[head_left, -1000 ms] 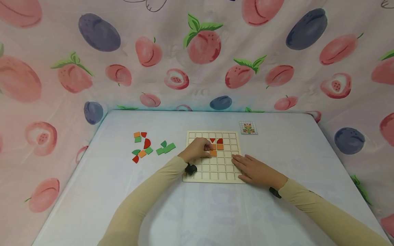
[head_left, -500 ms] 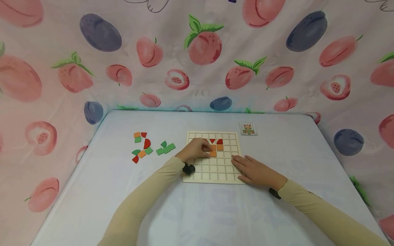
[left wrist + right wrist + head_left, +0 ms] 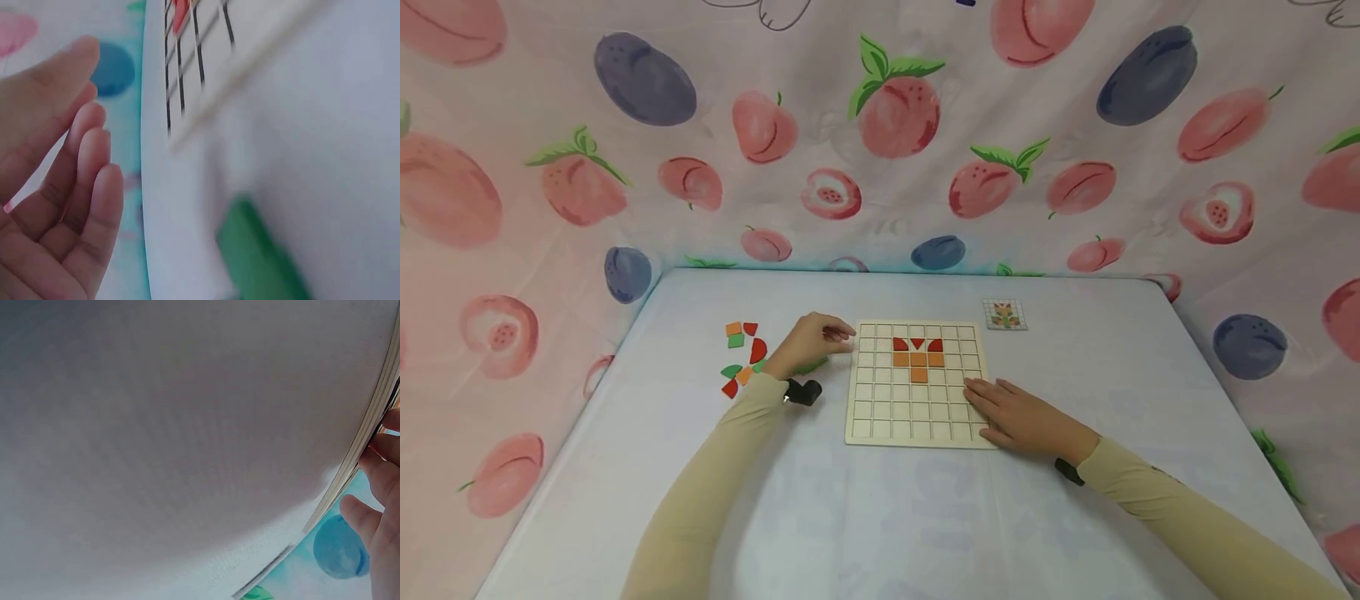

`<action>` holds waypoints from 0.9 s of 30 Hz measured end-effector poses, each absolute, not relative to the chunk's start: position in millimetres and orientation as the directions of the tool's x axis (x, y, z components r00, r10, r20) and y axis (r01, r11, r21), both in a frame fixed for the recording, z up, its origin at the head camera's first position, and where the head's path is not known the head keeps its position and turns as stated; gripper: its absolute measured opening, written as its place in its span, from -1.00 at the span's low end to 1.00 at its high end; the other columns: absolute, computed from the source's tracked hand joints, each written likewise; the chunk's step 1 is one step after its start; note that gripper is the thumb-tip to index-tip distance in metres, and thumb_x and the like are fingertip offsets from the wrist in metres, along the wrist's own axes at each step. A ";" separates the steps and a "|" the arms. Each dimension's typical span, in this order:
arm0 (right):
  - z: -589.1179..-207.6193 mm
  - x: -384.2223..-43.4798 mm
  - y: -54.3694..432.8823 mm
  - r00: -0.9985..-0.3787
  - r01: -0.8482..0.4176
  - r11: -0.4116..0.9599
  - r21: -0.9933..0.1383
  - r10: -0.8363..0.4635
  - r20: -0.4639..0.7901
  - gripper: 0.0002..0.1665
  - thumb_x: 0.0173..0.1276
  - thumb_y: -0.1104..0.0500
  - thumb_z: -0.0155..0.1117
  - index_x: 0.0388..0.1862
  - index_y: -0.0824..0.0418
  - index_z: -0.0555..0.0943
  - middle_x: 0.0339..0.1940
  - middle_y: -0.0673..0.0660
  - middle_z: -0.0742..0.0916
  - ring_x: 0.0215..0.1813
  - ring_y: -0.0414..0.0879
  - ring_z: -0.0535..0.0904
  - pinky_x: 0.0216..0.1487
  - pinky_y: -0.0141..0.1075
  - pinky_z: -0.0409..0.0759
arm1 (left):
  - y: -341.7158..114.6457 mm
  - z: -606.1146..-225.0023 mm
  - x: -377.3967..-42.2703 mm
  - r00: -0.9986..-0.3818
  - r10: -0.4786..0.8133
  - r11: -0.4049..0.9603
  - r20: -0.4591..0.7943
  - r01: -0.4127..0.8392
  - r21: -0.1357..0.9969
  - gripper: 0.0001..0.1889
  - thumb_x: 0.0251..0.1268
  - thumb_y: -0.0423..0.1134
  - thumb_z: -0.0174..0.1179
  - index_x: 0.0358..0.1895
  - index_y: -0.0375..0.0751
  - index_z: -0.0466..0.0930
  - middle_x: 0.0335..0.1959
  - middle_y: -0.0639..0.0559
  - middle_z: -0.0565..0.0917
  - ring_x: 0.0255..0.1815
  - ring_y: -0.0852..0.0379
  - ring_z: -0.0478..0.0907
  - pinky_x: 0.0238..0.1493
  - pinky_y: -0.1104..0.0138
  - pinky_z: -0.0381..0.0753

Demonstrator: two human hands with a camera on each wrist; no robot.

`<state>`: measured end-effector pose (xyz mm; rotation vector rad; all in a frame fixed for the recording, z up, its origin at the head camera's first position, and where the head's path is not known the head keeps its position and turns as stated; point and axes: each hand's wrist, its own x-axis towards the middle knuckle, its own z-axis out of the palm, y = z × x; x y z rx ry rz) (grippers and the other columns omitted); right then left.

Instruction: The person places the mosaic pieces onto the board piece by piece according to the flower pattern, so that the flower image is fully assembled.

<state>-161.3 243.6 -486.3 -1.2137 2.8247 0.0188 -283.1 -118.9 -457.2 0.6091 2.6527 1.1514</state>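
Note:
My left hand (image 3: 811,343) hovers just left of the wooden grid board (image 3: 887,412), fingers loosely bent and holding nothing. In the left wrist view that hand (image 3: 69,162) shows a gap between thumb and fingertips, and a blurred green piece (image 3: 259,250) lies below. Flat on the board's right edge rests my right hand (image 3: 1026,417); the right wrist view catches its fingers (image 3: 381,469) at the board's side. On the grid, a red triangle (image 3: 917,343) sits between two red rounded pieces (image 3: 935,345), above a row of orange squares (image 3: 918,360) with one more orange square (image 3: 919,376) beneath.
Loose red, orange and green pieces (image 3: 735,341) lie left of the board, some partly hidden by my left hand and wrist. A small picture card (image 3: 1004,314) with a gridded flower design lies beyond the board's right corner. Fruit-patterned cloth (image 3: 895,183) hangs behind the white table (image 3: 917,525).
My left hand has moved left off the board, uncovering an orange square and a red rounded piece at the pattern's left side. My right hand stays on the board's edge.

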 end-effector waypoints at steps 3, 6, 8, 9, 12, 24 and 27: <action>-487.2 -161.8 244.1 -0.689 -0.722 0.692 -0.015 -0.721 -0.077 -0.25 0.41 -0.09 0.05 0.43 0.30 0.21 0.46 0.22 0.30 0.47 0.07 0.21 0.38 0.04 0.26 | -138.3 -457.0 -283.4 -0.929 0.371 0.635 -0.016 0.241 0.734 -0.74 0.11 -0.31 0.33 -0.11 -0.31 0.68 -0.27 -0.13 0.70 -0.26 0.07 0.58 -0.11 0.25 0.58; -488.1 -162.2 244.6 -0.695 -0.715 0.699 -0.015 -0.712 -0.098 -0.24 0.43 -0.11 0.01 0.45 0.27 0.18 0.48 0.20 0.27 0.49 0.04 0.18 0.40 0.02 0.24 | -155.2 -458.6 -282.1 -0.950 0.310 0.647 -0.035 0.184 0.740 -0.72 0.14 -0.28 0.32 -0.08 -0.30 0.66 -0.24 -0.13 0.69 -0.23 0.05 0.58 -0.13 0.27 0.58; -488.4 -162.5 244.8 -0.696 -0.713 0.701 -0.012 -0.709 -0.108 -0.24 0.44 -0.11 0.00 0.45 0.27 0.16 0.49 0.20 0.26 0.49 0.04 0.17 0.41 0.02 0.22 | -164.5 -460.1 -280.3 -0.960 0.274 0.643 -0.060 0.136 0.753 -0.72 0.14 -0.28 0.31 -0.07 -0.29 0.66 -0.22 -0.13 0.68 -0.21 0.04 0.57 -0.14 0.29 0.57; -488.3 -162.4 244.9 -0.697 -0.712 0.702 -0.010 -0.709 -0.109 -0.24 0.44 -0.11 -0.01 0.45 0.27 0.16 0.49 0.19 0.26 0.49 0.04 0.17 0.41 0.01 0.22 | -168.6 -460.8 -279.4 -0.962 0.262 0.642 -0.072 0.118 0.757 -0.72 0.15 -0.28 0.31 -0.06 -0.29 0.65 -0.20 -0.14 0.68 -0.20 0.04 0.57 -0.14 0.30 0.57; -486.9 -162.2 244.4 -0.696 -0.714 0.700 -0.009 -0.710 -0.107 -0.24 0.43 -0.12 0.00 0.45 0.27 0.17 0.48 0.20 0.27 0.49 0.04 0.18 0.40 0.01 0.23 | -179.5 -464.8 -277.6 -0.964 0.250 0.643 -0.086 0.099 0.759 -0.71 0.14 -0.29 0.30 -0.06 -0.29 0.65 -0.19 -0.16 0.68 -0.18 0.03 0.58 -0.14 0.31 0.57; -485.5 -161.7 243.5 -0.701 -0.706 0.708 -0.018 -0.703 -0.117 -0.24 0.43 -0.12 0.00 0.45 0.27 0.17 0.48 0.20 0.27 0.49 0.05 0.17 0.41 0.02 0.22 | -192.7 -475.9 -276.1 -0.957 0.266 0.702 -0.118 0.108 0.704 -0.72 0.07 -0.31 0.35 -0.11 -0.30 0.67 -0.26 -0.15 0.68 -0.26 0.07 0.54 -0.22 0.37 0.51; -485.7 -161.6 243.4 -0.697 -0.712 0.702 -0.020 -0.710 -0.104 -0.24 0.42 -0.11 0.02 0.44 0.28 0.18 0.48 0.21 0.28 0.48 0.06 0.19 0.39 0.04 0.24 | -192.6 -479.0 -277.3 -0.955 0.275 0.713 -0.111 0.125 0.689 -0.72 0.05 -0.31 0.37 -0.13 -0.30 0.68 -0.29 -0.13 0.68 -0.29 0.09 0.53 -0.25 0.39 0.48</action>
